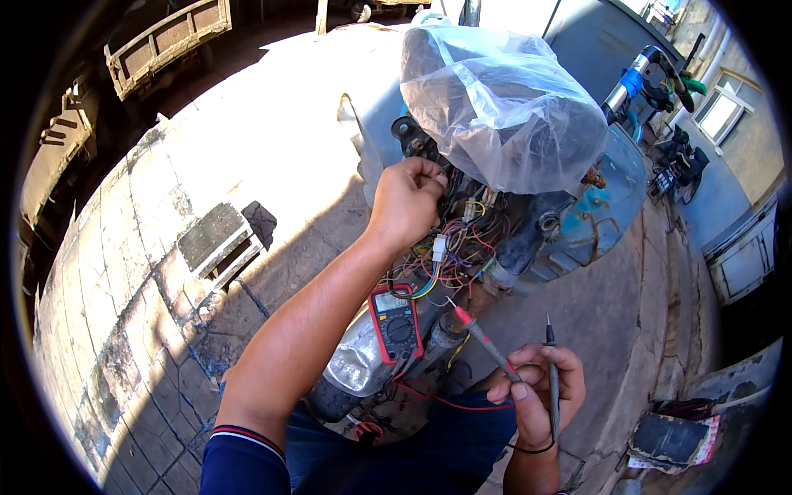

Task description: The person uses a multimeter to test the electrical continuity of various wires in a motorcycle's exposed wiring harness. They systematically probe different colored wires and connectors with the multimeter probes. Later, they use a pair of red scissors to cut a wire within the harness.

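Observation:
My left hand (pixel 406 205) reaches into the left side of a tangle of thin coloured wires (pixel 474 235). Its fingers are closed, and what they pinch is hidden. A white plug connector (pixel 440 247) sits among the wires. In my right hand (pixel 544 384) are two multimeter probes: a red one (pixel 485 340), its tip pointing up-left near the lower wires, and a black one (pixel 553 375) held upright, tip up. The red-framed multimeter (pixel 396 324) rests on the vehicle's silver tank (pixel 351 367), below the wires. A red lead (pixel 454 403) runs from it toward my right hand.
Clear plastic wrap (pixel 503 107) covers a bulky part above the wires. A handlebar (pixel 631 82) sticks out at the upper right, over a worn blue body panel (pixel 610 210). A small wooden stool (pixel 219 243) stands on the paving at left. Rusty cart beds (pixel 165 45) are at the far left.

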### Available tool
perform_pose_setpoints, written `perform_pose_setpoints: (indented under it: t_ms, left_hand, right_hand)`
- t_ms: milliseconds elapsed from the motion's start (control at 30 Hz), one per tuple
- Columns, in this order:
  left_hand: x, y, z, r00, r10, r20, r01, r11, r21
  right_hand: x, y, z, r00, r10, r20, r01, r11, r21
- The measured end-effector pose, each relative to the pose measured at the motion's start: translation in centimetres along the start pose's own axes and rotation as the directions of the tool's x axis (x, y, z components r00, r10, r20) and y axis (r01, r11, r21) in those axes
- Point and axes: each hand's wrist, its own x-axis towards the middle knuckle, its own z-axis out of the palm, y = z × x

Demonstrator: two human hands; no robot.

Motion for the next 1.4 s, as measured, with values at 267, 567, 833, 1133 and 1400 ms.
perform_pose_setpoints:
  t_ms: [267, 567, 833, 1133, 1400]
  left_hand:
    - [-0.3, 0.3, -0.2, 1.000, 0.004, 0.028, -0.004, 1.000, -0.022]
    - [-0.5, 1.1, -0.4, 0.998, 0.016, 0.056, -0.013, 0.998, -0.060]
    - [0.0, 0.6, -0.7, 0.990, 0.080, 0.120, -0.084, 0.996, 0.026]
    - [0.2, 0.5, -0.7, 0.991, 0.065, 0.113, -0.064, 0.998, -0.010]
    - [0.3, 0.9, -0.7, 0.993, -0.026, 0.116, 0.031, 0.999, -0.041]
  right_hand:
    - [-0.3, 0.0, -0.2, 1.000, -0.008, 0.008, 0.008, 1.000, 0.026]
    - [-0.3, 0.1, -0.4, 1.000, -0.022, 0.014, 0.021, 0.999, 0.038]
    - [-0.2, 0.2, -0.5, 1.000, -0.001, 0.003, 0.001, 0.999, 0.052]
    - [-0.1, 0.4, -0.6, 1.000, 0.009, -0.008, -0.008, 0.999, 0.053]
    - [-0.2, 0.3, -0.8, 1.000, 0.005, -0.013, -0.004, 0.999, 0.054]
